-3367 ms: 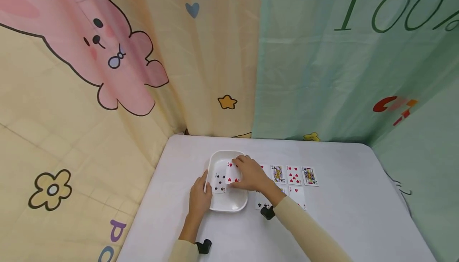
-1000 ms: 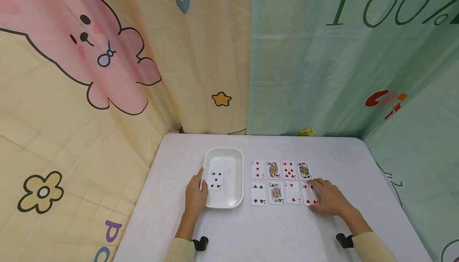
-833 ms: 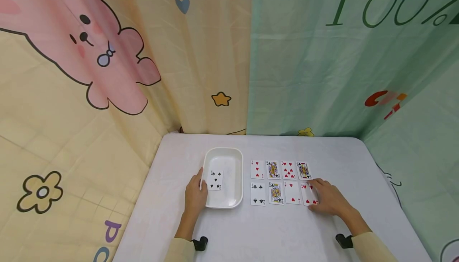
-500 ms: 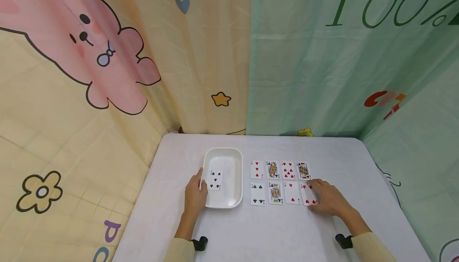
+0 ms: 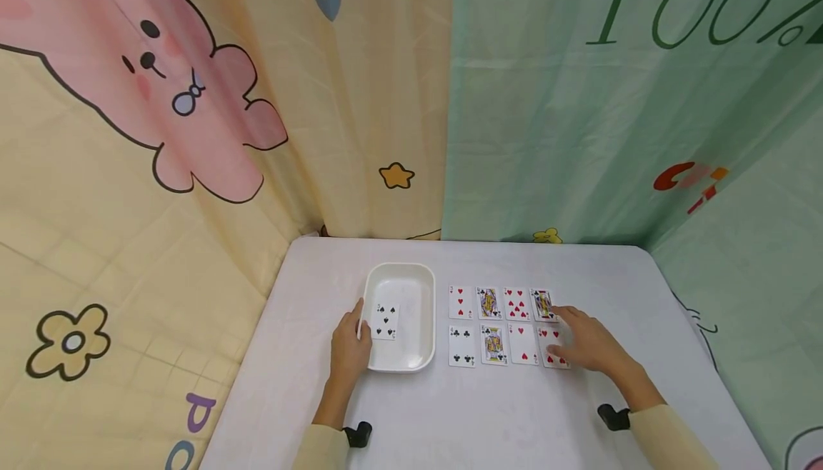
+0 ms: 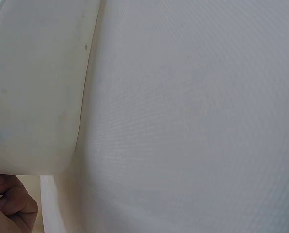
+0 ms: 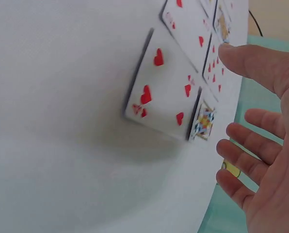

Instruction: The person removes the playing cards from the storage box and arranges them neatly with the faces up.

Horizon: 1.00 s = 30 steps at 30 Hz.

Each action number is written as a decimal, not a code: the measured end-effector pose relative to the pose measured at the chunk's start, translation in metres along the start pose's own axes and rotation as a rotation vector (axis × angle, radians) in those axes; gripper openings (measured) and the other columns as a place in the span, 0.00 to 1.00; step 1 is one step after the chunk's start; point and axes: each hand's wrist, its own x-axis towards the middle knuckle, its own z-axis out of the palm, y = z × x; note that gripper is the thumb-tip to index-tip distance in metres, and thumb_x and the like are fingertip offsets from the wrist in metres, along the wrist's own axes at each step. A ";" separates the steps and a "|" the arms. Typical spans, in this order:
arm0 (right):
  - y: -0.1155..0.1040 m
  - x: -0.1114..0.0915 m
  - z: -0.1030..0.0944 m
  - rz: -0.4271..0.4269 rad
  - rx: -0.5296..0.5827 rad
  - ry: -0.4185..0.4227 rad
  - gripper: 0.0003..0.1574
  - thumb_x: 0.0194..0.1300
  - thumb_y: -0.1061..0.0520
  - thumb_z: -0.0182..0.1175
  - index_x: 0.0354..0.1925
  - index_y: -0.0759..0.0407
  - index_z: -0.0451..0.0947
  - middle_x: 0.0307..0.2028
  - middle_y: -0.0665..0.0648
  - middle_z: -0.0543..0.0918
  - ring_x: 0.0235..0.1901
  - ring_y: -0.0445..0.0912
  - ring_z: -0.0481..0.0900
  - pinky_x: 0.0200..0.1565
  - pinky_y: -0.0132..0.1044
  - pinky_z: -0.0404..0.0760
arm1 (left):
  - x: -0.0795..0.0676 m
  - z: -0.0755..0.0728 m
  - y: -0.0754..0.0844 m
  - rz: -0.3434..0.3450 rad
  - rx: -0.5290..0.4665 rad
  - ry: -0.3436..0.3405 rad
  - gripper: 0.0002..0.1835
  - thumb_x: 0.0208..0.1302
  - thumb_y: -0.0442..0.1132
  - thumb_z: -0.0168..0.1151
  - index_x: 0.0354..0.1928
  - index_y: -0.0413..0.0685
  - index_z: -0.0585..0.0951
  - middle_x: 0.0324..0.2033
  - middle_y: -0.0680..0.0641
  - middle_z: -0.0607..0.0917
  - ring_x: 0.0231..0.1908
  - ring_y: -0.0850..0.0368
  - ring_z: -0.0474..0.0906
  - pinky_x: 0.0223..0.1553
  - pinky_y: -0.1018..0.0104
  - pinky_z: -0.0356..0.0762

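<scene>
My left hand (image 5: 350, 347) grips the left wall of a white rectangular tray (image 5: 424, 356), its thumb over the rim. The left wrist view shows the tray's outer side (image 6: 38, 87) and curled fingers (image 6: 16, 204) at its end. Inside the tray lies one spades playing card (image 5: 386, 321). My right hand (image 5: 594, 343) hovers, thumb and fingers spread, over the right end of two rows of face-up cards. Below it lies a hearts card (image 5: 549, 338), partly covered by the thumb in the head view. In the right wrist view nothing is between the spread fingers (image 7: 251, 145) and that card (image 7: 166, 92).
Right of the tray, the front row also has a clubs card (image 5: 462, 347), a king (image 5: 494, 345) and a two of hearts (image 5: 524, 345). Behind it are a three of hearts (image 5: 460, 303) and several more cards. Printed curtains (image 5: 386, 98) border the white table (image 5: 463, 420).
The right hand has carried the hearts card from over the tray to the front row's right end. It has since let go and lifted slightly. The left hand still holds the tray.
</scene>
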 end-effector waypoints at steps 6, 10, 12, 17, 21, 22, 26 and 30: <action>-0.033 0.023 -0.005 -0.055 0.048 0.029 0.47 0.62 0.43 0.72 0.73 0.59 0.68 0.69 0.70 0.73 0.66 0.70 0.71 0.62 0.69 0.72 | 0.001 0.000 0.001 0.013 -0.008 0.014 0.28 0.72 0.32 0.59 0.73 0.44 0.72 0.30 0.48 0.77 0.28 0.58 0.67 0.30 0.68 0.68; -0.063 0.039 -0.006 -0.108 0.076 0.049 0.47 0.64 0.43 0.70 0.74 0.57 0.66 0.70 0.67 0.73 0.68 0.67 0.71 0.65 0.67 0.71 | 0.001 0.000 0.001 0.019 -0.007 0.016 0.28 0.71 0.31 0.59 0.73 0.43 0.72 0.30 0.48 0.77 0.28 0.59 0.67 0.30 0.68 0.68; -0.079 0.047 -0.005 -0.134 0.086 0.058 0.47 0.65 0.43 0.70 0.75 0.56 0.65 0.70 0.65 0.73 0.68 0.65 0.72 0.65 0.66 0.71 | 0.002 0.000 0.000 0.016 -0.003 0.013 0.28 0.72 0.32 0.59 0.73 0.44 0.72 0.30 0.48 0.77 0.28 0.59 0.67 0.31 0.68 0.68; -0.119 0.068 -0.002 -0.195 0.107 0.071 0.46 0.65 0.42 0.68 0.75 0.54 0.66 0.70 0.62 0.74 0.69 0.62 0.72 0.67 0.64 0.71 | 0.002 0.000 -0.001 0.005 0.002 0.012 0.28 0.72 0.33 0.58 0.73 0.45 0.72 0.30 0.48 0.77 0.28 0.58 0.67 0.31 0.68 0.67; -0.147 0.086 0.003 -0.230 0.135 0.063 0.45 0.66 0.41 0.68 0.75 0.52 0.66 0.71 0.60 0.73 0.70 0.60 0.72 0.68 0.62 0.70 | 0.002 0.000 -0.001 0.000 -0.004 0.015 0.28 0.72 0.33 0.58 0.73 0.45 0.72 0.30 0.48 0.77 0.28 0.59 0.67 0.30 0.68 0.67; -0.154 0.090 0.005 -0.240 0.136 0.063 0.45 0.66 0.41 0.68 0.75 0.52 0.66 0.71 0.59 0.73 0.70 0.59 0.72 0.68 0.62 0.70 | 0.002 0.000 -0.001 -0.001 -0.006 0.012 0.28 0.72 0.33 0.58 0.73 0.45 0.72 0.30 0.48 0.76 0.28 0.59 0.66 0.30 0.68 0.67; -0.180 0.100 0.009 -0.300 0.129 0.051 0.44 0.65 0.40 0.67 0.74 0.53 0.68 0.70 0.59 0.74 0.69 0.57 0.73 0.67 0.59 0.72 | 0.001 0.001 -0.001 -0.006 -0.014 0.001 0.28 0.72 0.34 0.58 0.74 0.46 0.72 0.29 0.49 0.75 0.27 0.59 0.66 0.30 0.68 0.67; -0.205 0.109 0.015 -0.364 0.115 0.020 0.45 0.65 0.39 0.67 0.73 0.56 0.68 0.70 0.60 0.73 0.69 0.57 0.73 0.68 0.56 0.72 | 0.001 0.001 -0.001 -0.004 -0.012 0.004 0.28 0.72 0.34 0.57 0.74 0.46 0.72 0.29 0.49 0.76 0.27 0.59 0.66 0.29 0.68 0.67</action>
